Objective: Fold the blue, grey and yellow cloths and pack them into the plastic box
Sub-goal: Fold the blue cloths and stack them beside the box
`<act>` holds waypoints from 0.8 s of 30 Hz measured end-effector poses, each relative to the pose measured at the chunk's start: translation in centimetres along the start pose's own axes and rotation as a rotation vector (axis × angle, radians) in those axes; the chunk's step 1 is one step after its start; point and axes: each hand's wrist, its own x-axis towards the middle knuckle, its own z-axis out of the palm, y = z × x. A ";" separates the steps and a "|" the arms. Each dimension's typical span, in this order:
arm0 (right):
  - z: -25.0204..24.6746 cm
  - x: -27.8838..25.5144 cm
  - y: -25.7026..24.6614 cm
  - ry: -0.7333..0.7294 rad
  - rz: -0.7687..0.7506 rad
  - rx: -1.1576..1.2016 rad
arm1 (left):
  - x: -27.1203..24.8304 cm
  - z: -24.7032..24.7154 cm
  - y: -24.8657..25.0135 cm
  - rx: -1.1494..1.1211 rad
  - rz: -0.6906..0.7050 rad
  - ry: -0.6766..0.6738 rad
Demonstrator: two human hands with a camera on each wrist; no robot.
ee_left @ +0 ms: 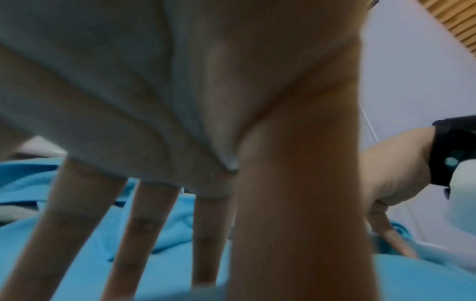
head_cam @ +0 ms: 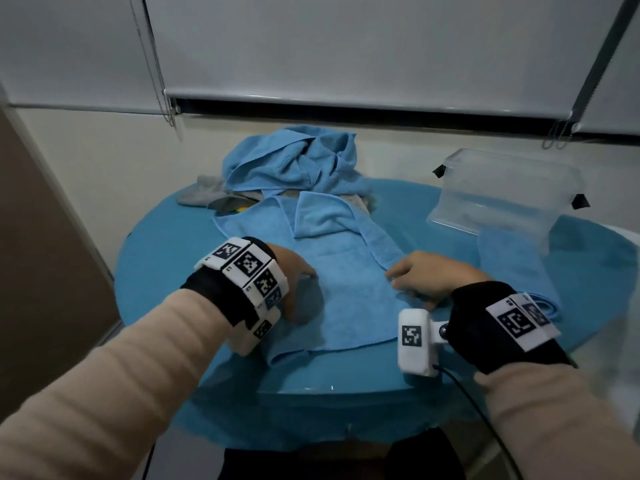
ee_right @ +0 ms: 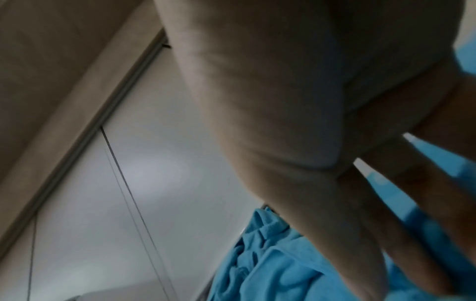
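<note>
A blue cloth (head_cam: 349,299) lies spread on the round table, its far right corner folded over in a strip. My left hand (head_cam: 298,292) presses flat on the cloth's left part; in the left wrist view its fingers (ee_left: 144,234) are straight and spread on the blue cloth (ee_left: 167,254). My right hand (head_cam: 415,278) rests on the cloth's right edge where the strip ends, fingers (ee_right: 360,234) extended. A crumpled blue cloth (head_cam: 294,157) is heaped at the back over a grey cloth (head_cam: 204,194) and a sliver of yellow cloth (head_cam: 240,210). The clear plastic box (head_cam: 502,192) stands at the back right.
A folded blue cloth (head_cam: 512,268) lies on the right in front of the box. The blue table (head_cam: 156,271) stands against a wall under roller blinds (head_cam: 346,46) with hanging cords (head_cam: 169,112). A black cable (head_cam: 467,393) runs from my right wrist.
</note>
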 end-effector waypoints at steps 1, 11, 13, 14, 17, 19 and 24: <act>0.2 -0.1 -0.3 -0.025 0.011 0.028 | -0.7 0.2 0.0 0.014 0.010 0.042; 2.3 0.3 -2.7 -0.044 -0.171 -0.185 | -3.3 0.6 3.2 -0.127 0.129 -0.018; 2.4 0.1 -2.7 -0.067 -0.182 -0.240 | -3.1 0.4 3.6 -0.058 0.120 -0.041; 2.4 0.1 -2.7 -0.072 -0.185 -0.243 | -3.1 0.4 3.9 -0.018 0.113 -0.044; 2.3 -0.1 -2.4 -0.045 -0.178 -0.178 | -2.7 0.5 4.3 0.070 0.112 -0.028; 2.3 0.0 -2.3 0.001 -0.172 -0.162 | -1.6 0.8 3.8 0.038 0.145 -0.029; 1.4 0.1 -2.3 0.073 -0.092 -0.239 | -1.3 1.5 2.1 0.021 0.196 0.030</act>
